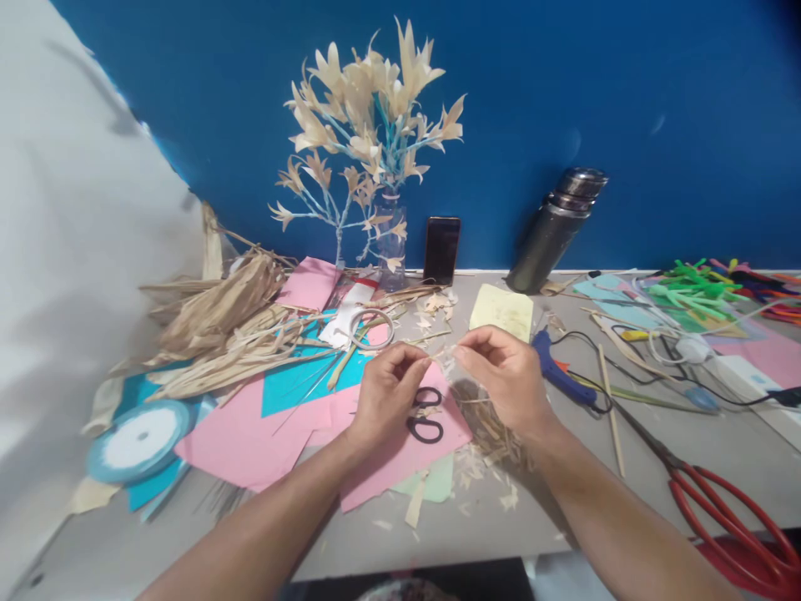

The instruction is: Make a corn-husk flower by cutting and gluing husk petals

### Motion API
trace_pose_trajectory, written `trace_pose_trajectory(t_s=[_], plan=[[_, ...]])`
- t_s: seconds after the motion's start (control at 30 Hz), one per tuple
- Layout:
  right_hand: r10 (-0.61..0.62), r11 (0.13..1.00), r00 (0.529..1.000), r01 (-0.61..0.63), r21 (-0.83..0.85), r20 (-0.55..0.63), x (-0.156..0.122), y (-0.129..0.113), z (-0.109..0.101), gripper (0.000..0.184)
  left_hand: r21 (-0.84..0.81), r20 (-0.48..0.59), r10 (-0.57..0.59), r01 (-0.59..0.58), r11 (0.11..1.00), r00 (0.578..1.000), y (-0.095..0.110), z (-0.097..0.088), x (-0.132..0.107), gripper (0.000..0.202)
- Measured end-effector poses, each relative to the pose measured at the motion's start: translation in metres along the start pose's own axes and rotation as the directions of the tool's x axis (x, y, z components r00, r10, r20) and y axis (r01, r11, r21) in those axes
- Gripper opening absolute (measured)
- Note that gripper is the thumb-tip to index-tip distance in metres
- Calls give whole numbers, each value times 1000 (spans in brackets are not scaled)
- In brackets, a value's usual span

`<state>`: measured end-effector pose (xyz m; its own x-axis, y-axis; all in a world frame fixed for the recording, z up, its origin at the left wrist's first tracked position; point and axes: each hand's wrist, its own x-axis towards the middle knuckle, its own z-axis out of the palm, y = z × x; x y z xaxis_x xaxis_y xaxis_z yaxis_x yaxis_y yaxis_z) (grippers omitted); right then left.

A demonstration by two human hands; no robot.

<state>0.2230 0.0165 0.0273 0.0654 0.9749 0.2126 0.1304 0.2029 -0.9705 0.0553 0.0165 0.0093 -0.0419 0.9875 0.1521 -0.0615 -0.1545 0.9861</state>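
Observation:
Over the middle of the table, my left hand (386,388) and my right hand (508,374) face each other, fingertips pinched together. Between them runs a small, thin pale strip of dried husk (441,352), held at either end; its exact shape is too small to make out. Just below my left hand, small scissors with black handles (426,430) lie on pink paper (369,476), their blades partly hidden by the hand. Husk scraps (497,438) are heaped under my right wrist. A blue glue gun (566,376) lies to the right of that hand.
Dried husks (219,309) pile up at the left, near a ribbon spool (141,438). Husk flowers (375,108) stand in a clear bottle (392,242) at the back, beside a phone (441,250) and a leaning flask (554,234). Red-handled shears (719,492) lie front right.

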Motion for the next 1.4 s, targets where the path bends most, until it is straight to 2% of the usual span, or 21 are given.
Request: trace_pose_trajectory(t_s=[0.1,0.27,0.4,0.5,0.63,0.8,1.03,1.23,1.4], plan=[[8,1000,1000,-8,-6,-8,-2,4,6,11,90,-16,71,-69,994,997,-4,-1,-1,13],[-89,979,996,85,-186,-16,-7,5,9,8,293,14,186,-181,939,983,-8,-2,-1,15],[-302,892,953,276,-359,-17,-9,4,12,3,383,62,239,-245,891,969,-9,-2,-1,15],[-438,789,898,402,-465,34,-9,6,15,11,393,76,224,-235,889,972,-9,-1,-2,15],[-508,690,857,464,-555,85,-9,11,17,12,386,73,159,-175,906,985,-9,0,-2,15],[-515,607,846,473,-638,137,-10,14,16,11,295,66,21,-39,955,998,-12,1,-3,14],[-498,583,851,469,-664,164,-10,13,15,10,220,40,-81,71,973,996,-9,3,-3,13],[-512,563,842,479,-674,171,-9,14,15,11,-34,88,-279,283,959,956,-2,5,-3,20],[-526,617,839,492,-614,144,-9,9,13,7,-162,146,-340,361,918,929,-2,2,1,27]])
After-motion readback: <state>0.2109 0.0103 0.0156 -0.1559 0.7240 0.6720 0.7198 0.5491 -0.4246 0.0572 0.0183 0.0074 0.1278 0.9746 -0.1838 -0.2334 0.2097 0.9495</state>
